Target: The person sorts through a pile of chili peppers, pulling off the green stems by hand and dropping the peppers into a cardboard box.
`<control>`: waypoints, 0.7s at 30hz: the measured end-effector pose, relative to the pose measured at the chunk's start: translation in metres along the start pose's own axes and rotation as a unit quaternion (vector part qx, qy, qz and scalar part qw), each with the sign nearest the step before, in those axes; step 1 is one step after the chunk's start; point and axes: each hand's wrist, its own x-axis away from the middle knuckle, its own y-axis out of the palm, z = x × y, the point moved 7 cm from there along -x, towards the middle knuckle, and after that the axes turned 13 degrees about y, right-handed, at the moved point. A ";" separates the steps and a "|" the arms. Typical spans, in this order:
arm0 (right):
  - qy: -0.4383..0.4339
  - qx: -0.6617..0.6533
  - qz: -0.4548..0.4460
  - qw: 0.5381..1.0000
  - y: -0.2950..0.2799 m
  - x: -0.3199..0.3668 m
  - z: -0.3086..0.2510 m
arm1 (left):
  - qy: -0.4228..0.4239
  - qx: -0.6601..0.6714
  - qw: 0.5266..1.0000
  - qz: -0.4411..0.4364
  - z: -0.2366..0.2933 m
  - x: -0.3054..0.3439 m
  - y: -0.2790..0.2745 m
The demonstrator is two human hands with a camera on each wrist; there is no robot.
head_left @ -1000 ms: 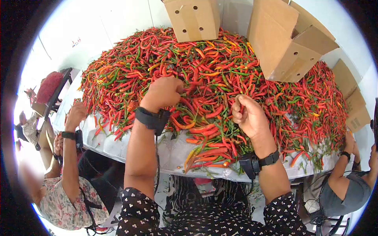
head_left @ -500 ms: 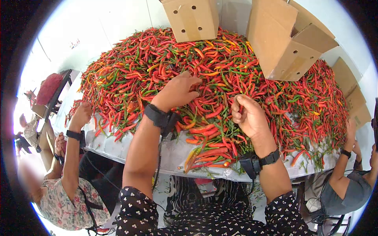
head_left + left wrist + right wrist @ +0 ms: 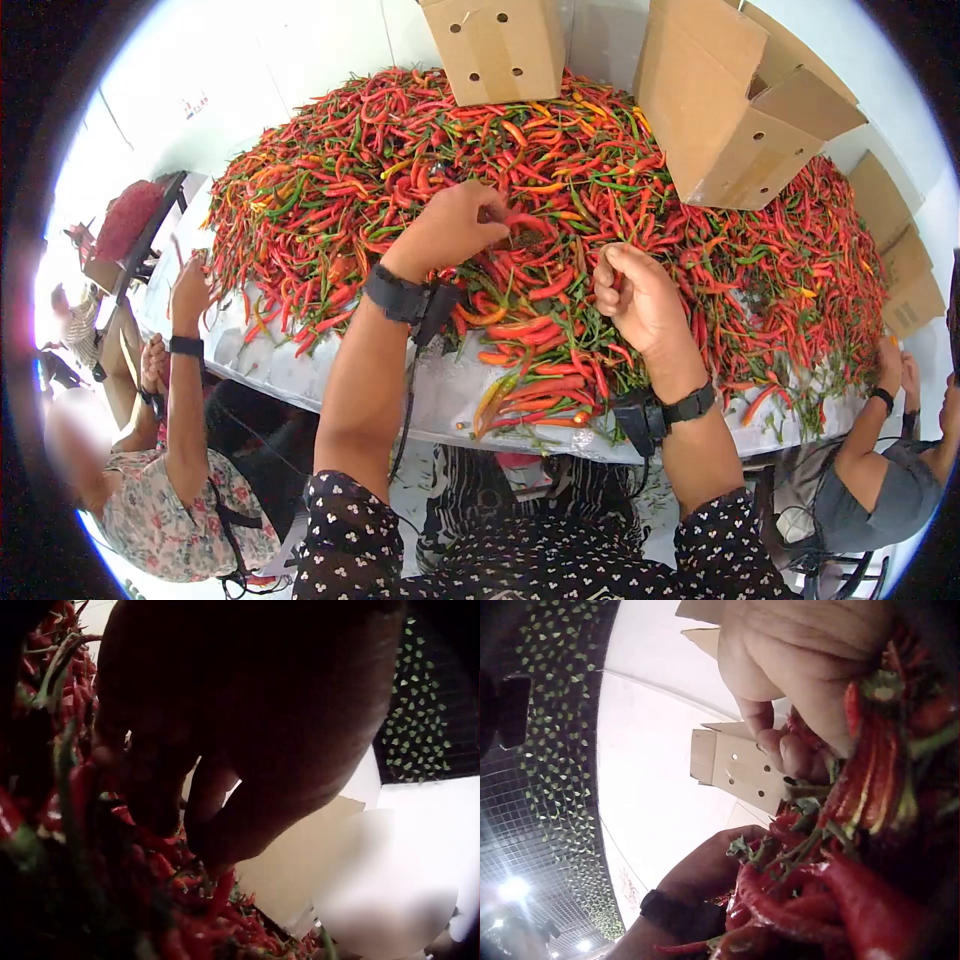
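Observation:
A big heap of chili peppers (image 3: 340,200), mostly red with some green and orange, covers the table. My left hand (image 3: 447,232) is over the middle of the heap, thumb and fingers bent around the end of a red chili (image 3: 527,220). In the left wrist view the dark hand (image 3: 225,750) has its fingertips at the red chili (image 3: 221,891). My right hand (image 3: 645,300) stays at the heap's near side, fingers curled and thumb against the forefinger. From the right wrist, red shows behind the curled fingers (image 3: 791,754); the head view shows no chili in that hand.
Chilies (image 3: 545,395) lie roughly side by side near the front edge of the plastic-covered table (image 3: 440,385). Two cardboard boxes (image 3: 505,55) (image 3: 735,130) stand on the heap's back. One person (image 3: 185,500) works at the left and another (image 3: 870,480) at the right.
My left hand has moved right across the heap, spread its fingers half a second ago, and now bends them at a red chili. The right hand has stayed in place.

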 end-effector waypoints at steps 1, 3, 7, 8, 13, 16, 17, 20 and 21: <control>-0.002 0.005 -0.001 1.000 0.001 0.000 0.000 | -0.002 0.033 0.999 0.023 0.004 -0.001 -0.005; 0.000 0.002 -0.004 1.000 0.002 0.002 -0.001 | 0.000 0.066 0.997 0.045 0.018 -0.003 -0.013; 0.006 0.040 -0.011 0.999 0.009 0.005 -0.001 | -0.007 0.240 0.969 0.064 0.046 -0.004 -0.001; 0.002 0.037 -0.017 0.999 0.009 0.004 -0.001 | -0.006 0.264 0.963 0.058 0.051 -0.005 0.004; -0.046 0.045 -0.027 0.998 0.019 0.010 -0.009 | -0.028 0.366 0.930 0.038 0.060 -0.006 0.021; -0.098 0.106 -0.009 0.989 0.025 0.016 -0.015 | -0.034 0.317 0.947 -0.023 0.060 -0.006 0.032; -0.122 0.154 0.016 0.980 0.025 0.018 -0.017 | -0.034 0.317 0.947 -0.023 0.061 -0.006 0.033; -0.190 0.285 0.077 0.936 0.026 0.023 -0.023 | -0.003 0.301 0.953 -0.043 0.065 -0.007 0.039; -0.190 0.285 0.077 0.936 0.026 0.023 -0.023 | -0.001 0.292 0.955 -0.043 0.064 -0.007 0.039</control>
